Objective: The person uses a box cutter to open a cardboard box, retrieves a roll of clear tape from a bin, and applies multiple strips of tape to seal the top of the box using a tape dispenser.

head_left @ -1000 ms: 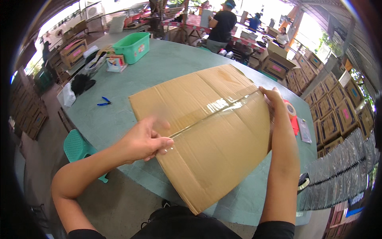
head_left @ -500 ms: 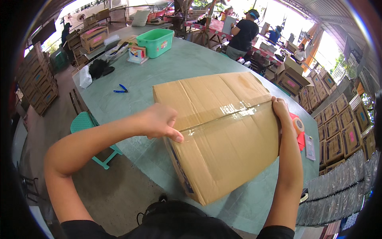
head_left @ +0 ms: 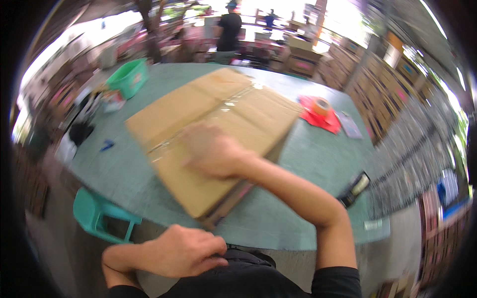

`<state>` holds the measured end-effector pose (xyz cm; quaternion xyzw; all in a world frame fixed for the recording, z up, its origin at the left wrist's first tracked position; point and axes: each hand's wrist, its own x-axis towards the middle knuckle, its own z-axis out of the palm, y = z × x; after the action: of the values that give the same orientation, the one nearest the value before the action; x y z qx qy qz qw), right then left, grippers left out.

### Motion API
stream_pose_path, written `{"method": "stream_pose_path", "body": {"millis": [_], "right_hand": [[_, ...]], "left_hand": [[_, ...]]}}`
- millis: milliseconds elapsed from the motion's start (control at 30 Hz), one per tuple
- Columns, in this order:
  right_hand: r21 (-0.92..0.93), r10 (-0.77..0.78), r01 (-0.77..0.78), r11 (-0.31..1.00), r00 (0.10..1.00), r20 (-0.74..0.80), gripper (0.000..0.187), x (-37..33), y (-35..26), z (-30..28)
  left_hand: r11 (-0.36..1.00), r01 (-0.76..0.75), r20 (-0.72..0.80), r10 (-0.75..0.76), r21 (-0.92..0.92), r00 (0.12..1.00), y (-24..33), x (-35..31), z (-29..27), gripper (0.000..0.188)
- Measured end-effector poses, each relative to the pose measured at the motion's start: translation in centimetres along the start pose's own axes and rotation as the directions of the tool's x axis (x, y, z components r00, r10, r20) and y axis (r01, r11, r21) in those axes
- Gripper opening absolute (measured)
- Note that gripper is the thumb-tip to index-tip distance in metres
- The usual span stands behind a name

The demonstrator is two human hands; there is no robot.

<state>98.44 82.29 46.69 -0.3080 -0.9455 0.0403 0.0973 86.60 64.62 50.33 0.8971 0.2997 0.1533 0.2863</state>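
A large cardboard box (head_left: 243, 121) lies on the green table, clear tape running along the seam of its top. My right hand (head_left: 208, 151) is over the near left part of that top, at or just above the tape; motion blur hides its fingers. Off the box, my left hand (head_left: 186, 251) is close to my body, below the table's near edge. Its fingers are curled together, and nothing shows in them.
On the green table (head_left: 318, 184) are a tape roll (head_left: 321, 106) on red material, a black-handled tool (head_left: 355, 188), blue pliers (head_left: 107, 145) and a green basket (head_left: 127, 79). A green stool (head_left: 94, 213) stands at the left. Stacked cartons (head_left: 382, 94) rise at right; a person (head_left: 229, 30) stands beyond.
My left hand has left the box's near left edge and dropped toward my body. My right hand has come from the far right edge onto the box's top. The view has swung right.
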Motion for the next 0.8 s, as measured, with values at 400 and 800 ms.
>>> {"method": "stream_pose_path", "body": {"millis": [400, 800], "right_hand": [[0.986, 0.997, -0.159, -0.054, 0.05, 0.063, 0.026, -43.6, 9.2, 1.4], [0.959, 0.966, -0.117, -0.257, 0.008, 0.26, 0.021, -52.0, 6.9, 7.3]], "left_hand": [[0.879, -0.011, -0.042, -0.011, -0.476, 0.999, -5.2, 34.5, 27.3, 0.012], [0.743, 0.486, 0.048, -0.526, -0.46, 0.849, -2.4, 47.3, 35.0, 0.05]]}}
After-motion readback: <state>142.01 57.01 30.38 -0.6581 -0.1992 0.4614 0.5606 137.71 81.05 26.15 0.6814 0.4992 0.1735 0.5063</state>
